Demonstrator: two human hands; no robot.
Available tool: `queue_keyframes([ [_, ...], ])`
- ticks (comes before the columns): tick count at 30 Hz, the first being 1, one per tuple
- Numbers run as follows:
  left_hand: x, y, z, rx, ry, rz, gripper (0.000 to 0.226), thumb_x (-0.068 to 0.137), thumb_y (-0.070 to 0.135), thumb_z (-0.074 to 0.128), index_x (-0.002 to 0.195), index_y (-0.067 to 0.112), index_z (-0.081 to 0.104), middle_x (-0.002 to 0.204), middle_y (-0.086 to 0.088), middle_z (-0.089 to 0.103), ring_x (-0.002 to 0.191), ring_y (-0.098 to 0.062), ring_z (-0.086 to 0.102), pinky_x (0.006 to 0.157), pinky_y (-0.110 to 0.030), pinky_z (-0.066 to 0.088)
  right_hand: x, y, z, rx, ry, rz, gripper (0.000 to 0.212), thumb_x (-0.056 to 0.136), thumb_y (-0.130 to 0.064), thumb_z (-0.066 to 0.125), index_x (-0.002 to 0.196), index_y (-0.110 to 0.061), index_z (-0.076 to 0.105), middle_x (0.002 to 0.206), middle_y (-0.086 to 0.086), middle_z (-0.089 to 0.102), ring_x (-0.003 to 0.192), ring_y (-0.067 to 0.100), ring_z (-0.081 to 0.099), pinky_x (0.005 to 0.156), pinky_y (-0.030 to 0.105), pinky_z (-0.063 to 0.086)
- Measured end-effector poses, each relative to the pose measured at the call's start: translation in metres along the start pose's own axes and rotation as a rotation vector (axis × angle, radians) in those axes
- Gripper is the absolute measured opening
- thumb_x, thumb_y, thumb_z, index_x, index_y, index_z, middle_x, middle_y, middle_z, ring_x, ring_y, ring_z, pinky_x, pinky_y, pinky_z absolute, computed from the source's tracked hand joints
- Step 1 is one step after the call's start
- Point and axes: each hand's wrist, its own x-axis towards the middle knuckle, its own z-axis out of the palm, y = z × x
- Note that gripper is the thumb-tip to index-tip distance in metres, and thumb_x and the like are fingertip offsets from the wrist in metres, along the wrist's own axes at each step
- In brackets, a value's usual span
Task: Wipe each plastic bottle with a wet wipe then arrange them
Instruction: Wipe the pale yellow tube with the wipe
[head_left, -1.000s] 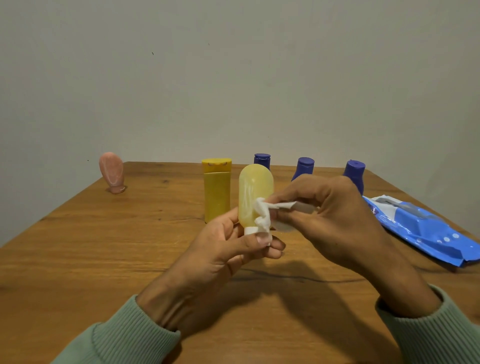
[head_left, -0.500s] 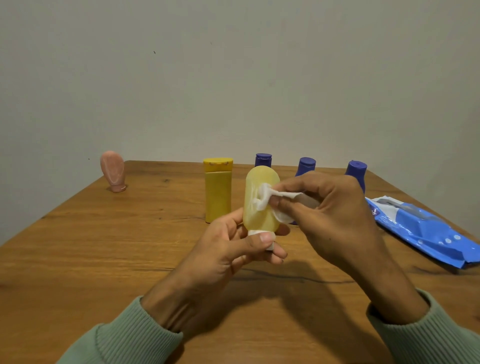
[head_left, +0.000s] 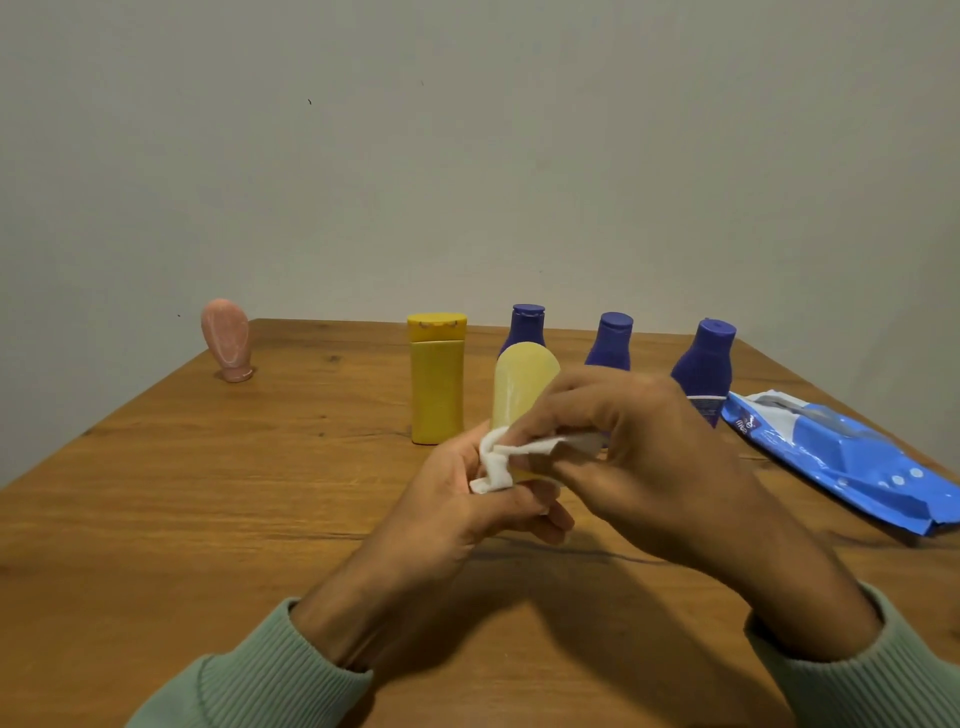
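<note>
The pale bottle (head_left: 522, 384) is gripped low by the left hand (head_left: 457, 514) so the wipe (head_left: 496, 460) pinched in the right hand (head_left: 649, 457) can be rubbed on it.

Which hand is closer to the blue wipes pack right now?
Right. The right hand, pinching the wet wipe against the pale yellow bottle, sits just left of the blue wipes pack; the left hand holds the bottle's base, farther left.

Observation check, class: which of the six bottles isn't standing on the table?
The pale yellow bottle, gripped by the left hand while the right hand holds a wet wipe against it; the others all stand on the table.
</note>
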Motion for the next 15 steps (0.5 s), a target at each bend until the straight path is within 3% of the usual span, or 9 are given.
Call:
queue_keyframes([
  [5, -0.001, -0.001, 0.001, 0.029, 0.003, 0.000, 0.034, 0.081, 0.014, 0.066, 0.114, 0.009, 0.058, 0.093, -0.010, 0.072, 0.082, -0.024, 0.069, 0.073, -0.029, 0.056, 0.000, 0.004, 0.009, -0.043, 0.256, 0.029, 0.023, 0.079, -0.008, 0.071, 0.099, -0.020, 0.072, 0.094, -0.010, 0.064, 0.086, 0.000, 0.057, 0.081, 0.009, 0.046],
  [11, 0.000, -0.002, 0.003, 0.146, 0.036, 0.066, 0.030, 0.089, 0.003, 0.062, 0.118, 0.005, 0.054, 0.099, -0.026, 0.064, 0.082, -0.022, 0.066, 0.075, -0.032, 0.057, -0.002, -0.007, 0.006, -0.046, -0.036, 0.006, 0.023, 0.081, -0.012, 0.069, 0.101, -0.023, 0.072, 0.095, -0.016, 0.058, 0.090, 0.000, 0.054, 0.072, 0.012, 0.043],
  [15, -0.001, -0.002, 0.005, 0.173, 0.036, 0.062, 0.028, 0.090, 0.003, 0.059, 0.116, 0.013, 0.055, 0.089, -0.015, 0.069, 0.076, -0.018, 0.067, 0.071, -0.025, 0.056, -0.002, 0.000, 0.010, -0.094, 0.229, 0.003, 0.023, 0.078, -0.010, 0.071, 0.099, -0.019, 0.072, 0.093, -0.009, 0.062, 0.084, 0.004, 0.057, 0.068, 0.014, 0.049],
])
